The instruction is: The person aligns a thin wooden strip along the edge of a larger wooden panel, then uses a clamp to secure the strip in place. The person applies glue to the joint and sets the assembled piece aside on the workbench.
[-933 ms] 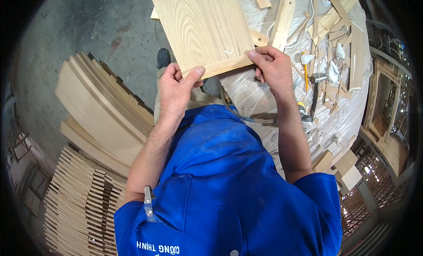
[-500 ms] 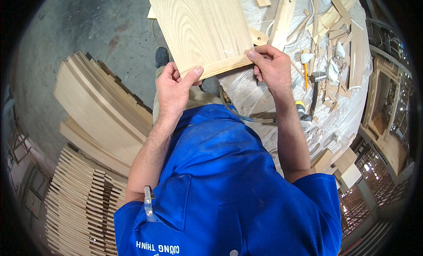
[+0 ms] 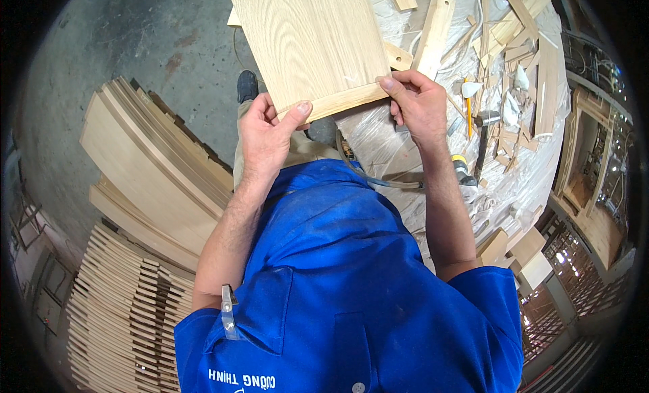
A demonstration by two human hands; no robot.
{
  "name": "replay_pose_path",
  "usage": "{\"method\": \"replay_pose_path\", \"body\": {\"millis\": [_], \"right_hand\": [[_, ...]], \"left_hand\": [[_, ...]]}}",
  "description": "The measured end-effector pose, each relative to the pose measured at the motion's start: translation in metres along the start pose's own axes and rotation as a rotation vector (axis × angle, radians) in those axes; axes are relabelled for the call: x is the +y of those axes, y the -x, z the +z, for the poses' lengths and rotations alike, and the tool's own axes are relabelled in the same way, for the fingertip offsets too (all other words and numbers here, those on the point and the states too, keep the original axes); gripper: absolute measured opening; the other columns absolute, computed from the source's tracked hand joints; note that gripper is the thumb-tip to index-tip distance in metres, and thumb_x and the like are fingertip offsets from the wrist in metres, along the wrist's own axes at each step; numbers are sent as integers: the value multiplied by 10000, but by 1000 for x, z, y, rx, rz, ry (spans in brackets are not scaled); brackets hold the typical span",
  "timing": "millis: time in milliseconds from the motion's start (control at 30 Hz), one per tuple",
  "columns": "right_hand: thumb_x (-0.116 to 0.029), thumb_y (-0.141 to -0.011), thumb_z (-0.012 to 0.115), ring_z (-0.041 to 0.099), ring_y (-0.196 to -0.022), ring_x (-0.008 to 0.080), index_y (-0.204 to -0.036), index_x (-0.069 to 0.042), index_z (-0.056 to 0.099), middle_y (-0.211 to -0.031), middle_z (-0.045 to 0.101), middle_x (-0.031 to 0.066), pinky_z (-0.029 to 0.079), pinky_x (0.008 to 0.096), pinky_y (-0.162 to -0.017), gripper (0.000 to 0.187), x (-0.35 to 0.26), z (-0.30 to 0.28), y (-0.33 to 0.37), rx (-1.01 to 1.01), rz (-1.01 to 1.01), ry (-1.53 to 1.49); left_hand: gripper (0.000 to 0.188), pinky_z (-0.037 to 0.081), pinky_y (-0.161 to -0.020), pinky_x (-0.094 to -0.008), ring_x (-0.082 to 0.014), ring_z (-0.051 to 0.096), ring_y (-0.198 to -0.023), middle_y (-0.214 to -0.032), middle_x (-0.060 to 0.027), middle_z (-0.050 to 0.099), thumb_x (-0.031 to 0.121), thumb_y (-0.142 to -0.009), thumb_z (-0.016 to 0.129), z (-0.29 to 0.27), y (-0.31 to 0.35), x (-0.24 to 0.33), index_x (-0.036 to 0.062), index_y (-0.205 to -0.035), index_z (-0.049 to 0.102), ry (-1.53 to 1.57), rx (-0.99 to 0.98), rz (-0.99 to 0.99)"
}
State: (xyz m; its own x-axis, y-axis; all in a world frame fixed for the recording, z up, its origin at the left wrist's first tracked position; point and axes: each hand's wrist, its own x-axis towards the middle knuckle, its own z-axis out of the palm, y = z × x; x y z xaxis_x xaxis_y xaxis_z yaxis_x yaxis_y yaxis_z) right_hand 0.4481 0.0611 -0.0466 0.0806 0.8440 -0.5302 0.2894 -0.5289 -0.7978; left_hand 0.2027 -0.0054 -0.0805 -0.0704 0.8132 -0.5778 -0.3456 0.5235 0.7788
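Observation:
A wide, light wooden panel (image 3: 311, 41) with a curved grain stretches away from me past the top of the picture. Along its near end runs a narrow wooden strip (image 3: 345, 102). My left hand (image 3: 272, 133) grips the near left corner, thumb on top and fingers curled beneath. At the near right corner my right hand (image 3: 420, 106) pinches the strip's end, its thumb on the upper face. The panel's underside and the fingertips below it are hidden.
A plastic-covered table (image 3: 399, 210) at right bears wood offcuts (image 3: 520, 62), a hammer (image 3: 485, 119), a yellow pencil (image 3: 468, 116) and a drilled wooden bar (image 3: 434, 31). Stacked curved boards (image 3: 149, 170) and rows of slats (image 3: 108, 298) stand at left. A hose (image 3: 385, 183) crosses near my waist.
Both hands keep the same hold on the panel. The view has shifted very slightly; nothing else has visibly moved.

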Motion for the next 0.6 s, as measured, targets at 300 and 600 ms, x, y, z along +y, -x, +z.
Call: {"method": "replay_pose_path", "body": {"millis": [300,600], "right_hand": [[-188,-908,802,507,-472,35,-994,46,727,-638,622,22,385,212,-397,260,0,1,0,15,-12,6],[-243,-936,773,559,-490,58,-1073,60,717,-683,661,59,421,224,-404,337,1,-1,1,12,-33,48]], "left_hand": [[350,637,-720,-279,-133,711,-873,-1014,-145,722,87,-928,768,-1,0,0,-95,-1160,579,4,4,22],[305,633,-718,-288,-132,707,-872,-1000,-125,720,88,-933,760,2,2,0,-67,-1126,580,28,16,32]]}}
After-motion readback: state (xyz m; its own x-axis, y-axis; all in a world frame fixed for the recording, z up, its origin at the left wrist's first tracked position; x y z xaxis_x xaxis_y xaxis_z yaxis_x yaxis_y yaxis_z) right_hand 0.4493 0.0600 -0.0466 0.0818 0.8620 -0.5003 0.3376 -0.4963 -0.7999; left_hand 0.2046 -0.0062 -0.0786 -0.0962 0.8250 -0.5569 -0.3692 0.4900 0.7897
